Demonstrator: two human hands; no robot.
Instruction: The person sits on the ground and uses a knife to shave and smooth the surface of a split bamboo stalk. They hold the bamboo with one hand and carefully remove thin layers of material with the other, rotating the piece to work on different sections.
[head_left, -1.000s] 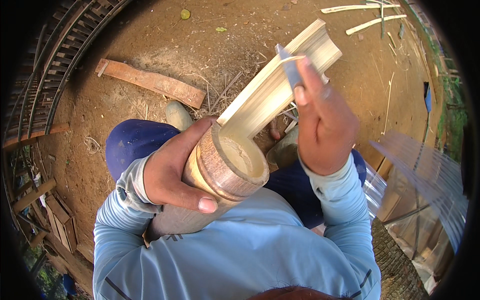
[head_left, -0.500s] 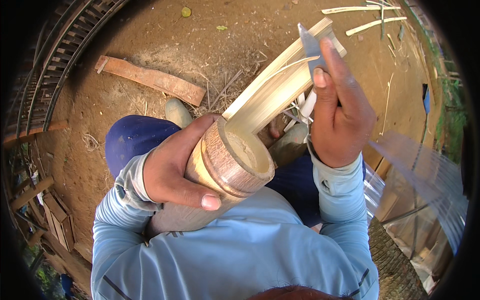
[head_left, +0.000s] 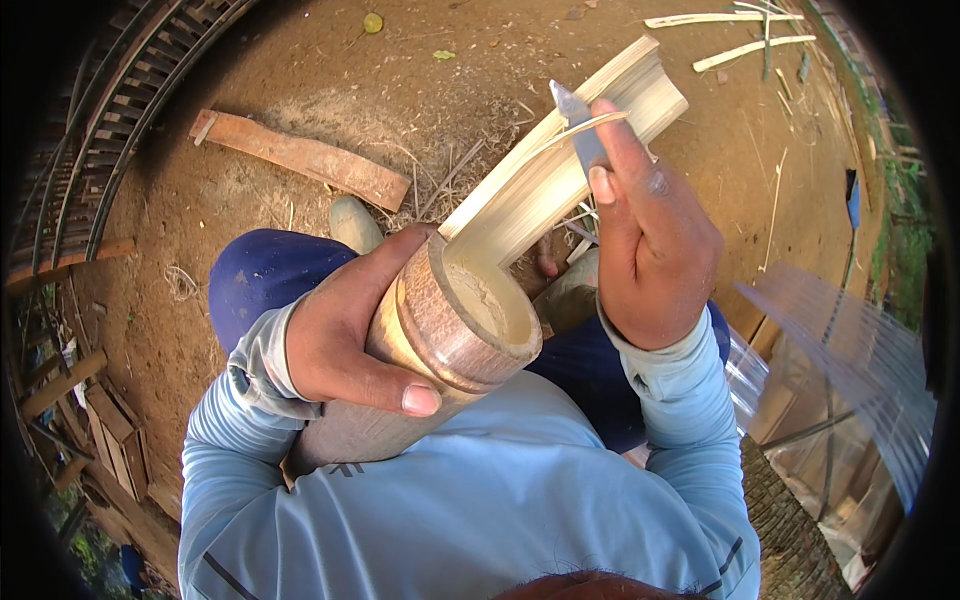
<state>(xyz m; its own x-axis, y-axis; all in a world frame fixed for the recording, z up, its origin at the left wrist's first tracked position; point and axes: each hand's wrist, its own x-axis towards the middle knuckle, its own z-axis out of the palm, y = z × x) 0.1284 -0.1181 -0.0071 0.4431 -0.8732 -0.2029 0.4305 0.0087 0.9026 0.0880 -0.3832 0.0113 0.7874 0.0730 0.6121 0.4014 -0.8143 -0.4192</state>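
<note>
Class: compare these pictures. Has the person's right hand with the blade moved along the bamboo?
Yes. The right hand and blade slid further from the bamboo section's round end, toward its split tip.

I count one bamboo pole (head_left: 470,320) at centre, one knife (head_left: 580,135) at one o'clock, and two hands: left hand (head_left: 345,335), right hand (head_left: 650,240). One wooden plank (head_left: 300,158) lies at eleven o'clock; I make out two pale strips (head_left: 730,35) at one o'clock.
</note>
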